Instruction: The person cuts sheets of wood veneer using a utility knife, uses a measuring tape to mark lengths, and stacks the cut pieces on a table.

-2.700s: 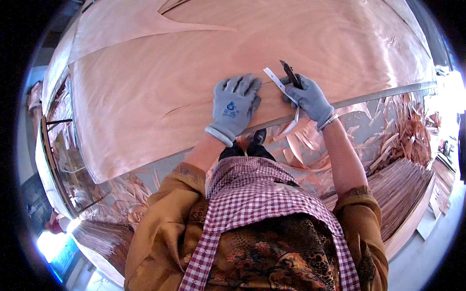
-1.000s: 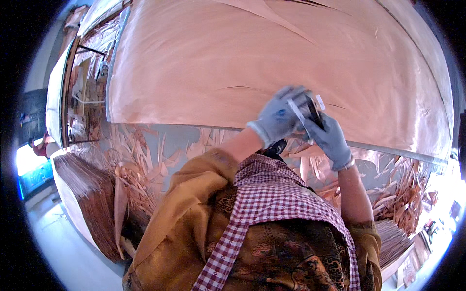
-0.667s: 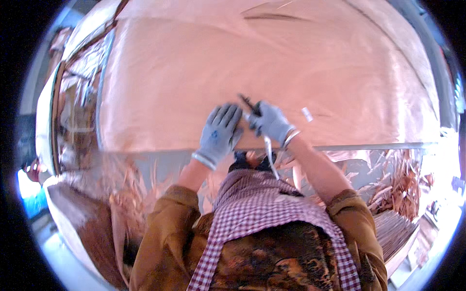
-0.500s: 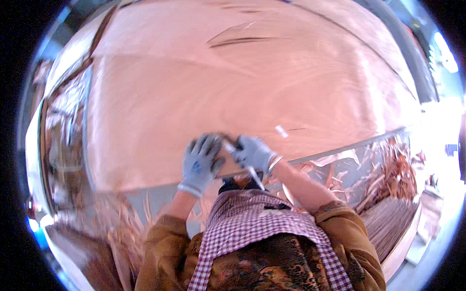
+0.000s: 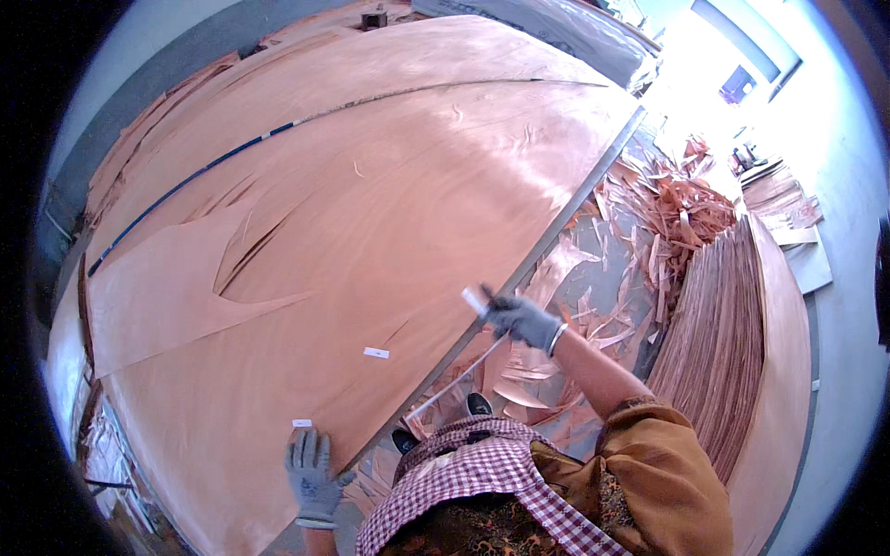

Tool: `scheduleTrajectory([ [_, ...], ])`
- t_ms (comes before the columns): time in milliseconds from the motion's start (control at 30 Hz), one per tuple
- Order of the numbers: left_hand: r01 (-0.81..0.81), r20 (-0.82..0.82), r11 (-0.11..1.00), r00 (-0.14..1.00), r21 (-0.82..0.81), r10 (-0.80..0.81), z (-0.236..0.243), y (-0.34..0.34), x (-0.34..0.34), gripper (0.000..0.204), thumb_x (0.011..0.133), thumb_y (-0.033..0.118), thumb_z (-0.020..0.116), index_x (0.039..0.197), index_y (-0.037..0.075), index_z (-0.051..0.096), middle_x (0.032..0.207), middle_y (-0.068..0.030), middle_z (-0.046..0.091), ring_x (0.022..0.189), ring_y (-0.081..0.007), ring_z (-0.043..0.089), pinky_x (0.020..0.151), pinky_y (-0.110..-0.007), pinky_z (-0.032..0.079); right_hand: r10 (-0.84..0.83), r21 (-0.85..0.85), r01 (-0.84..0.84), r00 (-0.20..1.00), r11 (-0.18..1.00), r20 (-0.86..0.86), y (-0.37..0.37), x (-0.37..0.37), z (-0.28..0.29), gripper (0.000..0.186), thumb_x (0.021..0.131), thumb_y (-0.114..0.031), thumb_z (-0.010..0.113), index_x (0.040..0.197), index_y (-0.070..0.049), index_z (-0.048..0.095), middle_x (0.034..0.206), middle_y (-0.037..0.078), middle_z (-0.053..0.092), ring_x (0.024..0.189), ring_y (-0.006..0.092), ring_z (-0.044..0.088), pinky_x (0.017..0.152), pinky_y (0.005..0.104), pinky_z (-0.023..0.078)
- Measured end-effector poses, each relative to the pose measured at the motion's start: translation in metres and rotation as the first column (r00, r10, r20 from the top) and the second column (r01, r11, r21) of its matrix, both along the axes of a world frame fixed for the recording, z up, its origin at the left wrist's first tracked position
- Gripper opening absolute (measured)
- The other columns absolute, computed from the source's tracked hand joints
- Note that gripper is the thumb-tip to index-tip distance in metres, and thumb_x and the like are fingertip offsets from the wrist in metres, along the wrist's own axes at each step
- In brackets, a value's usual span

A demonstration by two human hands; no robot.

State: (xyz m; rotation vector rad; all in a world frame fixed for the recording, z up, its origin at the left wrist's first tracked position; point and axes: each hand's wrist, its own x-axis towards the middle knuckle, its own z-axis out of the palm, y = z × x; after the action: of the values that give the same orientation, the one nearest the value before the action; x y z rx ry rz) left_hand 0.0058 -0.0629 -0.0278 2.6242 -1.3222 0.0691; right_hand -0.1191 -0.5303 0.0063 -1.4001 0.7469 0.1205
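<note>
A broad sheet of pinkish-brown wood veneer (image 5: pixel 399 232) lies over the worktable in front of me. My left hand (image 5: pixel 315 477), in a grey glove, rests on the sheet's near edge with its fingers stretched out. Just beyond those fingertips sits a small white label (image 5: pixel 302 423); a second white label (image 5: pixel 376 352) lies farther right. Over the table's right edge, my gloved right hand (image 5: pixel 522 322) is closed on a white paper strip (image 5: pixel 454 382), whose long end hangs down toward my apron. A short white piece (image 5: pixel 475 301) sticks out at its fingertips, slightly blurred.
The sheet has a torn, overlapping patch (image 5: pixel 185 278) at left. A blue-and-dark strip (image 5: pixel 195 176) crosses the far part. Veneer scraps (image 5: pixel 677 204) litter the floor right of the table edge (image 5: pixel 593 181), beside a tall stack of veneer sheets (image 5: pixel 718 343). A plastic-wrapped stack (image 5: pixel 556 42) stands at the back.
My hands, close together before, are now apart: the left on the sheet's near edge, the right out to the right with the strip. The view has turned rightward, and two labels show on the sheet.
</note>
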Motion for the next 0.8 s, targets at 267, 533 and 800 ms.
scheduleTrajectory([
  [267,-0.081,0.110,0.984,0.992,0.159,0.064,0.012,0.005,-0.020,0.033,0.082,0.025,0.060,0.107,0.004,0.058,0.113,-0.0137,0.058,0.110,-0.0307,0.052,0.100,-0.050,0.037,-0.164,-0.103,0.177,0.979,0.979,0.123,-0.138,-0.011,-0.033,0.015,0.086,-0.020,0.060,0.095,-0.008,0.060,0.069,-0.003,0.051,0.052,0.0077,0.046,0.043,0.0206,0.035],
  [533,-0.419,0.365,0.908,0.845,0.002,0.390,0.067,-0.048,-0.023,0.023,0.079,0.012,0.060,0.100,0.004,0.061,0.107,-0.0138,0.062,0.103,-0.0306,0.056,0.101,-0.045,0.037,0.105,-0.486,0.132,0.896,0.864,0.431,-0.217,0.008,-0.035,0.024,0.086,-0.023,0.065,0.107,-0.012,0.062,0.071,-0.005,0.047,0.056,0.0055,0.043,0.045,0.0207,0.034],
  [800,-0.551,0.359,0.817,0.807,0.171,0.469,0.041,-0.025,-0.049,0.049,0.074,0.007,0.058,0.122,0.012,0.056,0.117,-0.0078,0.060,0.109,-0.0259,0.056,0.092,-0.041,0.041,-0.121,-0.142,0.156,0.966,0.977,0.227,-0.214,0.031,0.016,0.018,0.084,-0.024,0.067,0.094,-0.010,0.064,0.058,-0.006,0.044,0.044,0.0053,0.037,0.038,0.0205,0.028],
])
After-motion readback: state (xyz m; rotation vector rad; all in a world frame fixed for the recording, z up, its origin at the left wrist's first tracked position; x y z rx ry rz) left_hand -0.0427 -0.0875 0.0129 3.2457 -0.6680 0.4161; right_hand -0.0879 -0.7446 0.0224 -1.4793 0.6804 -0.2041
